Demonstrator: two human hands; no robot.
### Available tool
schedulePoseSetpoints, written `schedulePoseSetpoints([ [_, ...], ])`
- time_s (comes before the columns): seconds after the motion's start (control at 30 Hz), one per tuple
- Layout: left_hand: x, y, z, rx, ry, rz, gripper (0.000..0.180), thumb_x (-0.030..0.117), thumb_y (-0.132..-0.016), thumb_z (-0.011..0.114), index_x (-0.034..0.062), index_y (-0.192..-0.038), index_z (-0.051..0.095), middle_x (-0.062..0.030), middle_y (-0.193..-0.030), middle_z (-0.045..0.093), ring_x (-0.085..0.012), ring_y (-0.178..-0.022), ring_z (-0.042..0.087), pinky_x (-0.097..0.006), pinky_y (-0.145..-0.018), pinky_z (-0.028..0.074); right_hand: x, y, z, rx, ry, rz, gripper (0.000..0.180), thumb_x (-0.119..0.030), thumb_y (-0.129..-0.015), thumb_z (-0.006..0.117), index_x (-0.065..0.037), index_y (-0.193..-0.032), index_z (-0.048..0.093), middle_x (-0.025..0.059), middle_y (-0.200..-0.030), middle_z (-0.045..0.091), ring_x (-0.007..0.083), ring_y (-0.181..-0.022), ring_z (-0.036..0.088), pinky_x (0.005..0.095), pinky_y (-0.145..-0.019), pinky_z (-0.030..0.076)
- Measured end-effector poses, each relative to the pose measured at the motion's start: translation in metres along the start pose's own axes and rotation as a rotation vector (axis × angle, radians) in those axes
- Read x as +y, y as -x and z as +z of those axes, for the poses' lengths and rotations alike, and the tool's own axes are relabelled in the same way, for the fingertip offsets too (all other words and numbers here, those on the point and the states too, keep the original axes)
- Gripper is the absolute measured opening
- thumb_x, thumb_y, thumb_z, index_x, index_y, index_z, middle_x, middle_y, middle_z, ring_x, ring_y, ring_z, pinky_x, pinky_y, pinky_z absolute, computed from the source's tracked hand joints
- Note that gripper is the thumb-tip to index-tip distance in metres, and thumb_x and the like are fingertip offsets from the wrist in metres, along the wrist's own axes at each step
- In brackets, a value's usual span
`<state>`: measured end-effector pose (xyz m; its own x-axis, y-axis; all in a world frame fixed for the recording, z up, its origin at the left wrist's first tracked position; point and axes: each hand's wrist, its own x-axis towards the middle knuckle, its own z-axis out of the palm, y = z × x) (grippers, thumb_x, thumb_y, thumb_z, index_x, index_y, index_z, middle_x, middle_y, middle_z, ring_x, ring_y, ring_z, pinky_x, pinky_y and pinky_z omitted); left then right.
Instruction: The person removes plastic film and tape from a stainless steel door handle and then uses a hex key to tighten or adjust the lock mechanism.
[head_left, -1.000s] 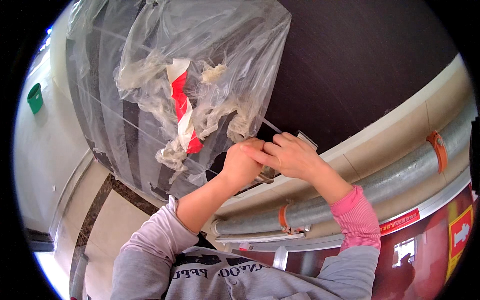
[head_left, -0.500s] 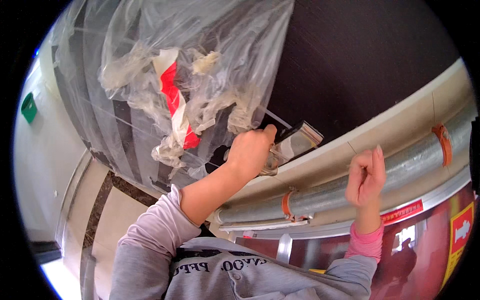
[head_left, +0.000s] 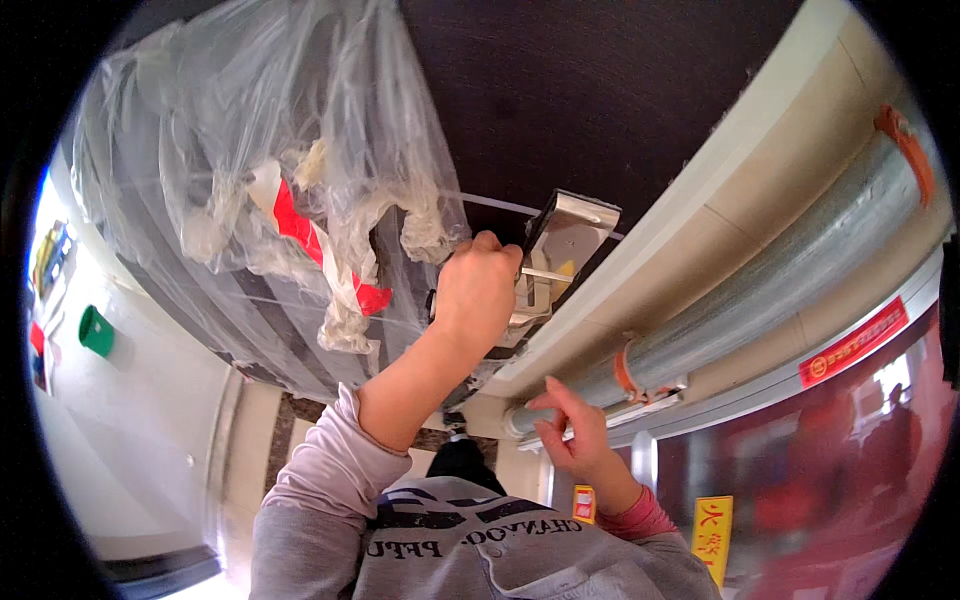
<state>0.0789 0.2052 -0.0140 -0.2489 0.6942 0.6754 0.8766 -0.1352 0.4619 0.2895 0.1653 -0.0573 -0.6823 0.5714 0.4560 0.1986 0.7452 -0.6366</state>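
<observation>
A large dark brown panel [head_left: 570,90] stands before me, its left part draped in torn clear plastic film [head_left: 190,110]. A red-and-white strip of tape [head_left: 300,230] and crumpled film hang on it. My left hand [head_left: 478,290] is closed, knuckles up, at a black-edged metal fitting [head_left: 572,235] on the panel. The fingers wrap a part beside the fitting's left edge; what they hold is hidden beneath them. Lower right of it, my right hand [head_left: 575,430] hangs in the air with thumb and fingers apart, apparently holding nothing.
A grey metal pipe [head_left: 740,290] with orange clamps [head_left: 627,372] runs along the tiled wall at right. Below it is a glossy red cabinet front [head_left: 790,470] with yellow labels. At far left is a green bin [head_left: 97,331]; my shoe [head_left: 455,425] shows on the floor.
My view has turned, and the panel and film sit farther left. My right hand has come down and inward, its fingers spreading from a closed curl. The left hand stays at the fitting.
</observation>
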Motion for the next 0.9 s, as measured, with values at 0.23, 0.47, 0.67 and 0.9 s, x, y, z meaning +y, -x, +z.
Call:
schedulePoseSetpoints([
  [0.23,-0.013,-0.006,-0.026,-0.438,-0.118,0.041,0.014,0.007,-0.069,0.055,0.0095,-0.077,0.066,-0.0114,-0.083,0.061,-0.0305,-0.071,0.061,-0.039,-0.065,0.050,0.031,0.024,0.037,0.070,-0.188,0.259,0.048,-0.007,-0.081,0.057,-0.008,-0.127,0.043,0.0050,-0.086,0.062,0.0140,-0.053,0.052,0.0266,-0.052,0.045],
  [0.47,-0.032,-0.017,-0.050,-0.532,0.552,-0.328,0.016,0.016,-0.085,0.059,0.0015,-0.089,0.062,-0.0021,-0.065,0.057,-0.0068,-0.058,0.050,-0.024,-0.053,0.043,0.063,-0.027,0.085,0.131,0.359,-0.224,0.045,-0.007,-0.074,0.062,-0.004,-0.117,0.050,0.0114,-0.097,0.056,0.0275,-0.091,0.053,0.0378,-0.081,0.043],
  [0.67,-0.122,0.058,-0.056,-0.297,0.134,-0.279,0.014,0.016,-0.081,0.063,0.0033,-0.085,0.064,-0.0074,-0.056,0.053,-0.0117,-0.050,0.053,-0.027,-0.046,0.041,0.066,-0.037,0.102,0.094,0.076,-0.041,0.035,-0.008,-0.079,0.058,-0.009,-0.114,0.053,0.0101,-0.091,0.059,0.0277,-0.082,0.057,0.0378,-0.073,0.046],
  [0.9,-0.047,0.094,0.052,0.098,0.391,-0.265,0.028,0.010,-0.077,0.065,0.0008,-0.102,0.059,-0.0137,-0.092,0.061,-0.0257,-0.081,0.062,-0.033,-0.070,0.050,0.086,0.002,0.123,-0.077,-0.211,0.220,0.021,-0.011,-0.085,0.049,-0.007,-0.105,0.057,0.0123,-0.075,0.060,0.0274,-0.066,0.059,0.0354,-0.056,0.046],
])
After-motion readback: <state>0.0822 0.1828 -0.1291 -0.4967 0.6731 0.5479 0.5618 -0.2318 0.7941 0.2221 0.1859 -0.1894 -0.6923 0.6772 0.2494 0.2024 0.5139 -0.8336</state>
